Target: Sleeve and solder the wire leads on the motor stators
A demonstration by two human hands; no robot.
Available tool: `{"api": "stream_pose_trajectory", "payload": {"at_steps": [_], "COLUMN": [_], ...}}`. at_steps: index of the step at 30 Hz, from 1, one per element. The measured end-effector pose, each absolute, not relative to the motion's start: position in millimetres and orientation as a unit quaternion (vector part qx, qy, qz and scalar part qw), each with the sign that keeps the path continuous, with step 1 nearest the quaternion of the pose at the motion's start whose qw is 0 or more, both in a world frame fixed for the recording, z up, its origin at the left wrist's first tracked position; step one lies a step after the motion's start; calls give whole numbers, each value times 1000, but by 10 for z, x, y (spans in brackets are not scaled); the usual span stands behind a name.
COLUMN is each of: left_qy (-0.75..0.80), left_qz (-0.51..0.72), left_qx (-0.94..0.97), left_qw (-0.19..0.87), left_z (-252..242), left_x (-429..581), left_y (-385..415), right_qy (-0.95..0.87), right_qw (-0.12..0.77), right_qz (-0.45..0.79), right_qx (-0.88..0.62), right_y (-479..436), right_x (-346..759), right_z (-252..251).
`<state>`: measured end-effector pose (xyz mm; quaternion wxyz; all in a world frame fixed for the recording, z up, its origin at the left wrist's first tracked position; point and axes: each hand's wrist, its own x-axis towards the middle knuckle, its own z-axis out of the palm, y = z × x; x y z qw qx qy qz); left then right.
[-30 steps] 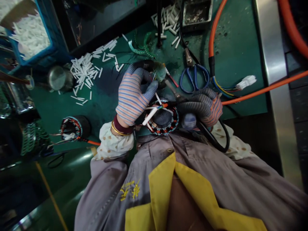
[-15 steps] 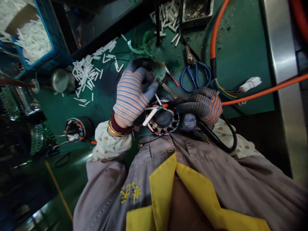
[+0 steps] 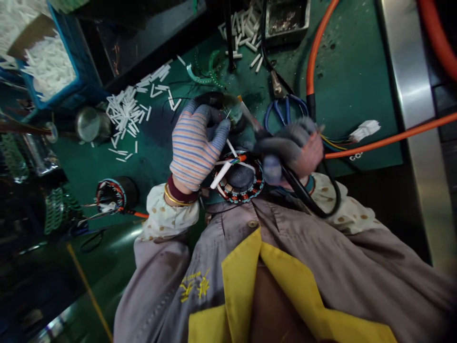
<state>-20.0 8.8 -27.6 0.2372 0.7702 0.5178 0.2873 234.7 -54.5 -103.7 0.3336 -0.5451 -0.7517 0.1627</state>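
My left hand (image 3: 198, 143), in a striped glove, is closed in a pinch on what looks like a thin wire; its fingertips partly hide it. Just below lies a motor stator (image 3: 246, 194) with red and blue windings, close to my body. A white sleeve (image 3: 220, 175) and an orange cable end with coloured wires rest across its top. My right hand (image 3: 294, 150), blurred, is wrapped around a soldering iron (image 3: 254, 125) whose black cord loops under the wrist. The iron points up and left, towards a round pot (image 3: 237, 114) beside my left fingertips.
Blue-handled scissors (image 3: 283, 112) lie behind my right hand. White sleeves (image 3: 124, 112) are scattered at the left, near a blue bin (image 3: 66, 71) of them. A second stator (image 3: 123, 190), a metal tray (image 3: 287, 21), an orange cable (image 3: 392, 136) and a white connector (image 3: 366, 130) surround the work.
My right hand has shifted slightly up and left with the soldering iron, its tip now raised and over the red-handled brush. My left hand keeps its pinch, nearly still.
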Motion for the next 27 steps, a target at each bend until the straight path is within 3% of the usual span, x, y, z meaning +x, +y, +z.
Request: {"api": "stream_pose_trajectory", "payload": {"at_steps": [5,11,16,21,24,27], "left_qy": [503,502,519,532,515,493], "left_qz": [214,175,185,197,207,226], "left_qx": [815,838,823,807,825,837], "left_qw": [191,127,139,162,109,72], "left_z": [-139,-75,-70,-140,-166,-210], "left_x": [-250,-251,-193,-163,-160,-190], "left_y": [156,167,108,26,19,60], "right_qy": [-813,-832,-808,-767,-728,-752], "right_qw": [368,355,486,508,457,348], "right_qz": [134,134,52,-11,-50,-13], "right_qx": [-431,-404,-329,-392,-509,-560], "right_y": [-727,-649,-638,-591,-452,-296], "right_x": [2620,2672,2634,2415,2198,2047], "right_z": [-1201,-1134,-1021,-1026,-943,-801]}}
